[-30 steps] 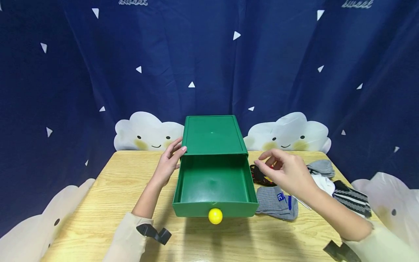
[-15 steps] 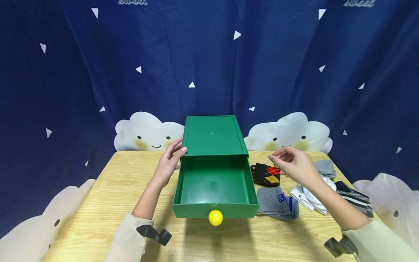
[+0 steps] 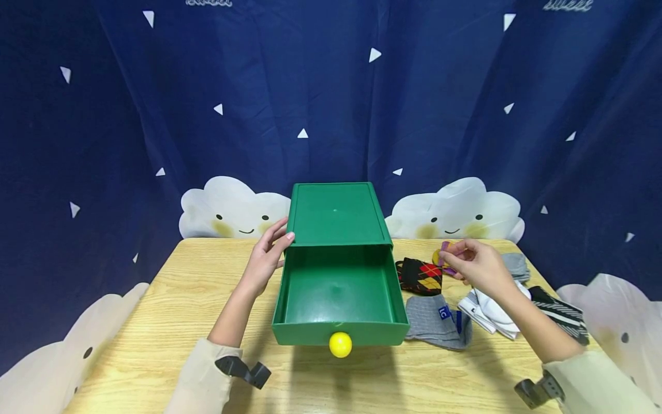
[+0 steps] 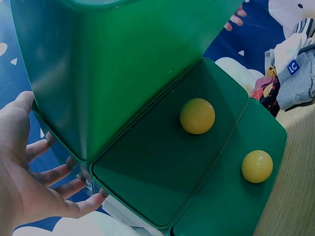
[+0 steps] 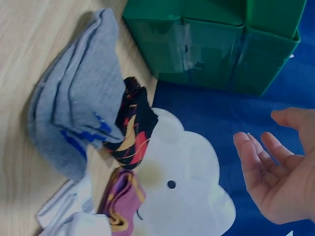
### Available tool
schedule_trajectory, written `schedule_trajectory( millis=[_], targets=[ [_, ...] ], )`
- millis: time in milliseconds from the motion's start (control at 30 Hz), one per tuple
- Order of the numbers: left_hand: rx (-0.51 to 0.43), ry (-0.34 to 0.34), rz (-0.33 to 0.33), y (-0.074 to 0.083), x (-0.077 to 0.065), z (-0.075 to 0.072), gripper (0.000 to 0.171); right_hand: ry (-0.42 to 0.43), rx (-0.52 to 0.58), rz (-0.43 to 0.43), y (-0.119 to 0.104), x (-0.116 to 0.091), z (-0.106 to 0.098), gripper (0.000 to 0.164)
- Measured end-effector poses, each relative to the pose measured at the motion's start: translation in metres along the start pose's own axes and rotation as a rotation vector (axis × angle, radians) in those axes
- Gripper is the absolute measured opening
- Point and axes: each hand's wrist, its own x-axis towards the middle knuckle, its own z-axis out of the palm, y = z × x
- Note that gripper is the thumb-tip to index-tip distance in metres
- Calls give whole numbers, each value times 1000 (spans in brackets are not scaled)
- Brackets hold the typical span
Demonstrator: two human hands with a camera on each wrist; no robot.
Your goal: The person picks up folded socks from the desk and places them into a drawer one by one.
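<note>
A green drawer unit (image 3: 336,214) stands on the table with its top drawer (image 3: 305,333) pulled out and nothing inside. My left hand (image 3: 265,261) rests along the unit's left side, thumb at the top front edge and fingers spread in the left wrist view. My right hand (image 3: 478,267) hovers over the socks at the right, overlapping the purple-and-yellow socks (image 3: 437,257) in the head view. Nothing is between its loosely bent fingers; thumb and fingertips are apart in the right wrist view. Left of it lie argyle socks (image 3: 421,277) in black, red and yellow.
Grey socks (image 3: 434,322) with a blue label lie beside the drawer. White socks (image 3: 491,313), black striped socks (image 3: 558,313) and another grey pair (image 3: 516,266) are further right. Yellow knobs (image 4: 197,116) stick out from the lower drawers. A blue curtain (image 3: 331,86) hangs behind the table.
My right hand has moved right, away from the drawer and past the argyle socks, to the purple-and-yellow socks. My left hand and the drawer have stayed in place.
</note>
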Motion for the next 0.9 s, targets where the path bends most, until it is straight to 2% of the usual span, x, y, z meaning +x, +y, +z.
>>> schedule_trajectory(
  millis=[300,733,900],
  targets=[
    [-1,2,-3,0,1,0,52,-76,-47,57,26,-1,8,47],
    [-9,5,-8,1,0,1,52,-277,-61,166,73,-3,32,52],
    [-14,6,-9,1,-1,2,52,-311,-81,154,84,-3,38,57]
  ],
)
